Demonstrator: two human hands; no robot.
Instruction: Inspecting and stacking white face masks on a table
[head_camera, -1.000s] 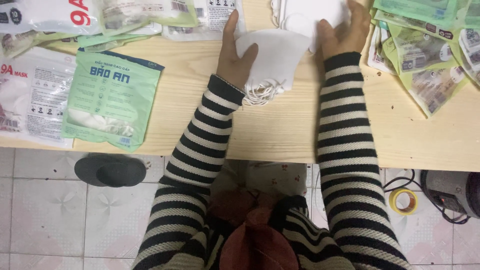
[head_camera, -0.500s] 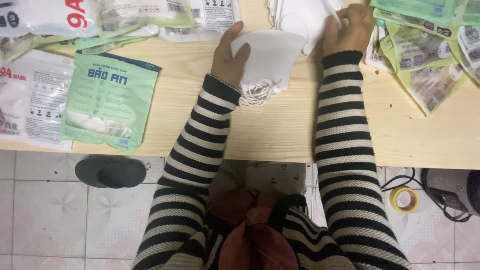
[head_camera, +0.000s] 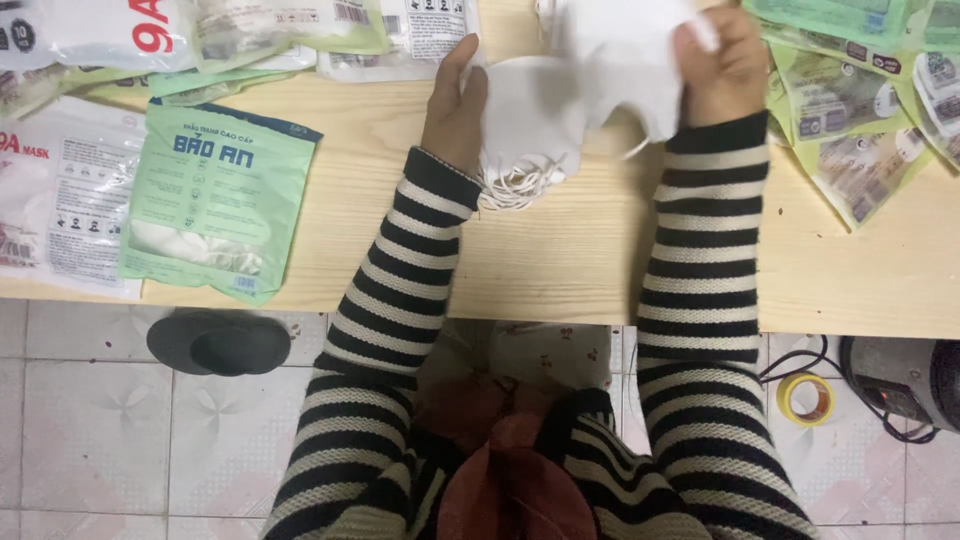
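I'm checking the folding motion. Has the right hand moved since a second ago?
Yes. The right hand has closed into a grip on the white masks, drawing slightly inward from the green packets.
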